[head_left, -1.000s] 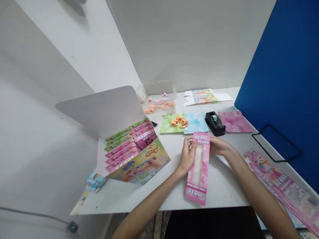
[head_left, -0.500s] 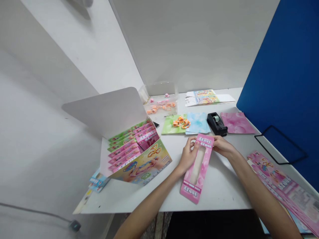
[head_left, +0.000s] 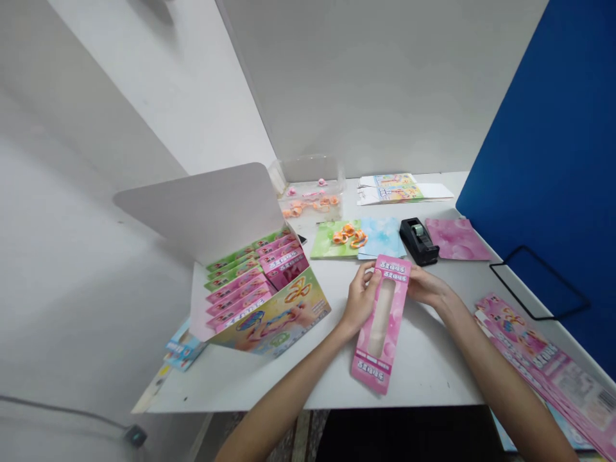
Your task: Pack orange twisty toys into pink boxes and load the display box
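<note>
A long pink cardboard box (head_left: 395, 321) with a clear window down its front slants over the near part of the table. My left hand (head_left: 360, 296) grips its upper left edge, thumb on the front. At the upper right edge, my right hand (head_left: 427, 285) is closed on the same box, with its fingertips hidden behind the card. Just beyond the box lie orange-and-white twisted pieces (head_left: 350, 236) on green card sheets (head_left: 323, 242). Blue card sheets (head_left: 385, 236) and a black tape dispenser (head_left: 419, 242) are beside them.
On the left stands an open display carton (head_left: 293, 321) filled with pink and green packs. A clear plastic tub (head_left: 312, 186) sits behind it. Flat printed cartons (head_left: 404, 192) lie at the back, pink sheets (head_left: 457, 239) and pink flat boxes (head_left: 539, 366) at right, near a black wire frame (head_left: 524, 256).
The pink box has turned slightly, its top shifting a little left and its bottom a little right. Both hands keep hold of it. The view has shifted slightly.
</note>
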`<state>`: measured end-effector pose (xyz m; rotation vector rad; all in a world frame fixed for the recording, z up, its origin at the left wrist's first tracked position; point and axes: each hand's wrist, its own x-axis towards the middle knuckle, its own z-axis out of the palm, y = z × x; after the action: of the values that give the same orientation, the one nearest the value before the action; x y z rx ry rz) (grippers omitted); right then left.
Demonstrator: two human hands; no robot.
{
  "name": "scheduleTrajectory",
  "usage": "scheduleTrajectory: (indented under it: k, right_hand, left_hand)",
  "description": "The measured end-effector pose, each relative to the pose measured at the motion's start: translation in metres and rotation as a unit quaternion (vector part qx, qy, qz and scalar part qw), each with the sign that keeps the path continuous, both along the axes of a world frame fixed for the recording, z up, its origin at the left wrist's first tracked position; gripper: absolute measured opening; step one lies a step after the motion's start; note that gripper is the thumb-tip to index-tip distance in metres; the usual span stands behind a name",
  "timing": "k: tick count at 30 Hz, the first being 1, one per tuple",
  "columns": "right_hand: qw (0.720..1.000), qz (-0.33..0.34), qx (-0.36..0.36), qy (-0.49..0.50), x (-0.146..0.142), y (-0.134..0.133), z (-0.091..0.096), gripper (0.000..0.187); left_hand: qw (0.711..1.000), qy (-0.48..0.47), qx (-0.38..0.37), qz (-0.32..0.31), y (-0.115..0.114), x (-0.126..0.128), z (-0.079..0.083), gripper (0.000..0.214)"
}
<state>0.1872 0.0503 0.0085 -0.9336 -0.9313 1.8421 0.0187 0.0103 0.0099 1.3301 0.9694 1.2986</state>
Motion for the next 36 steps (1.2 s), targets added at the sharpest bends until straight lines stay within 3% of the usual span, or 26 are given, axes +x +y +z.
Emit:
scheduleTrajectory:
  k: [8, 14, 19, 27, 31, 36]
  right_hand:
    - [0.994, -0.014, 0.045, -0.095, 0.003, -0.001, 0.007, 0.033]
    - [0.949, -0.187, 0.154, -0.202, -0.001, -0.004, 0.016, 0.048]
    - [0.937, -0.121, 0.214, -0.250, 0.000, -0.003, 0.015, 0.037]
    - [0.924, -0.061, 0.221, -0.305, -0.001, 0.000, 0.009, 0.037]
    - [0.909, -0.075, 0.250, -0.326, -0.001, 0.000, 0.007, 0.035]
    - [0.932, -0.052, 0.204, -0.295, 0.001, 0.000, 0.007, 0.034]
  left_hand:
    - [0.999, 0.036, 0.011, 0.004, 0.000, -0.001, 0.001, 0.029]
    - [0.996, 0.081, 0.004, 0.029, 0.004, 0.000, -0.007, 0.030]
    - [0.998, 0.069, 0.001, 0.010, 0.002, 0.001, -0.007, 0.031]
    - [0.998, 0.053, -0.027, 0.024, -0.001, 0.004, -0.010, 0.033]
    - [0.997, 0.062, -0.028, 0.032, 0.000, 0.003, -0.014, 0.034]
    - [0.995, 0.094, 0.009, 0.019, -0.001, 0.002, -0.014, 0.039]
